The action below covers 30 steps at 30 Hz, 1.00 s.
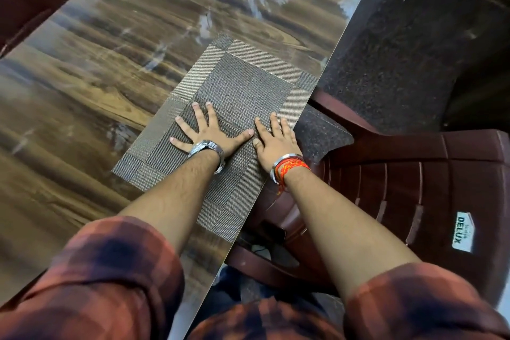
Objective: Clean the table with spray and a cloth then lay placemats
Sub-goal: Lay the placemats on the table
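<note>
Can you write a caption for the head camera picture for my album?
Both hands, left hand and right hand, press a woven placemat flat at the wooden table edge.

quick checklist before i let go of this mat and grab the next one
1. Mat lies flat: ok, no curled corner or ridge shows.
2. Left hand and right hand both press open-palmed on the mat, gripping nothing: ok.
3. Mat fully on the table: ok, though its right edge runs right along the table edge; consider sliding it inward.
4. Mat square to the table edge: ok, its long side runs parallel.
5. Tabletop dry: cannot tell, pale streaks show but could be glare.
6. Next mat, spray and cloth within reach: cannot tell, none in view.
</note>
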Each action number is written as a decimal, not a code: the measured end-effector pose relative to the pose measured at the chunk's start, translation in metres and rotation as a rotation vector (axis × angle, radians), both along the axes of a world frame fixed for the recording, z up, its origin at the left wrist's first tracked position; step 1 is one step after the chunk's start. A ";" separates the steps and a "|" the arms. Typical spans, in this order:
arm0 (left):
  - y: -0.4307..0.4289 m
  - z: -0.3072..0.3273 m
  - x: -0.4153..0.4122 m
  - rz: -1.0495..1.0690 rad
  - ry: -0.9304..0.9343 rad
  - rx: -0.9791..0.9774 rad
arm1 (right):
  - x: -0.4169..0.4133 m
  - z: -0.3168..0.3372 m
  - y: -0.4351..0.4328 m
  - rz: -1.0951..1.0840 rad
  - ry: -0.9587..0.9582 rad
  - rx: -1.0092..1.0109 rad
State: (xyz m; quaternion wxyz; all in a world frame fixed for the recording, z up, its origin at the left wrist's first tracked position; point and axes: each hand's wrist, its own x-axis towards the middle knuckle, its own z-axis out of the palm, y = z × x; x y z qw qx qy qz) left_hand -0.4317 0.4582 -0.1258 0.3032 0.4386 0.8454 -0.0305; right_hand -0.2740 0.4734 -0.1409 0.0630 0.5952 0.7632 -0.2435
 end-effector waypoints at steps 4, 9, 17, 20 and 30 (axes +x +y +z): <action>-0.001 -0.004 0.000 -0.011 0.015 0.011 | -0.002 0.000 -0.001 -0.006 -0.011 -0.003; -0.014 -0.014 -0.001 -0.049 0.062 0.089 | -0.001 0.003 -0.002 0.003 -0.020 0.022; -0.040 -0.012 -0.011 -0.064 0.158 0.218 | -0.002 0.017 -0.005 -0.067 0.040 0.275; -0.049 -0.003 -0.018 -0.038 0.173 0.249 | -0.010 0.024 -0.011 -0.047 0.063 0.356; -0.146 0.033 -0.051 0.106 0.255 0.325 | -0.097 0.033 -0.081 0.295 0.205 0.349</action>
